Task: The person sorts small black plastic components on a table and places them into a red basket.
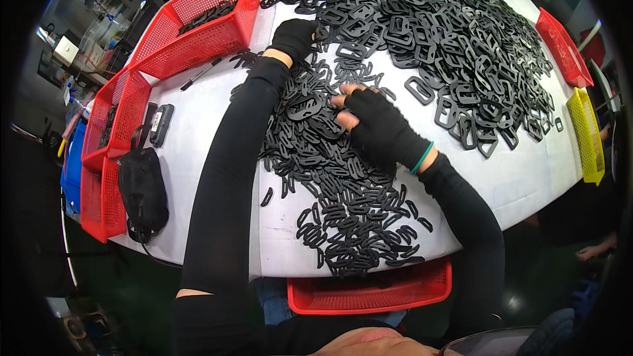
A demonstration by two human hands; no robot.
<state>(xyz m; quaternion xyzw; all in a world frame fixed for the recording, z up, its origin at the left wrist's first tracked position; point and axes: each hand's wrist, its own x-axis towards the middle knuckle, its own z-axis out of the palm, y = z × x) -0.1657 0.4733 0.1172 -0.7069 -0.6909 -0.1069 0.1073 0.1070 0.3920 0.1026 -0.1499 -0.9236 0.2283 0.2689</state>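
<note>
A left hand in a black fingerless glove (293, 39) rests at the upper edge of a heap of small, curved black slivers (316, 151), beside the large pile of flat black oval ring frames (422, 33); its fingers are turned away, so I cannot tell whether they grip anything. A right hand in a black fingerless glove with a green cuff edge (382, 125) hovers over or touches the right side of the sliver heap, thumb and fingers apart, the fingertips blurred. The slivers lie mid-table and spread down toward the near edge of the white-covered table (521, 188), with one black oval frame (304, 107) on top of them, between the hands.

The frame pile crowds the space beyond the right hand. Left of the left forearm, a black fabric pouch (143, 191) and a small black box-shaped device (160, 125) stand in front of a middle red perforated basket (136, 112) and a lower red basket (95, 207). A dark slim pen (200, 74) lies below a large upper red basket (198, 49) containing black pieces. Another red basket (369, 304) sits below the near edge; a red basket (564, 46) and a yellow basket (585, 135) line the right edge.
</note>
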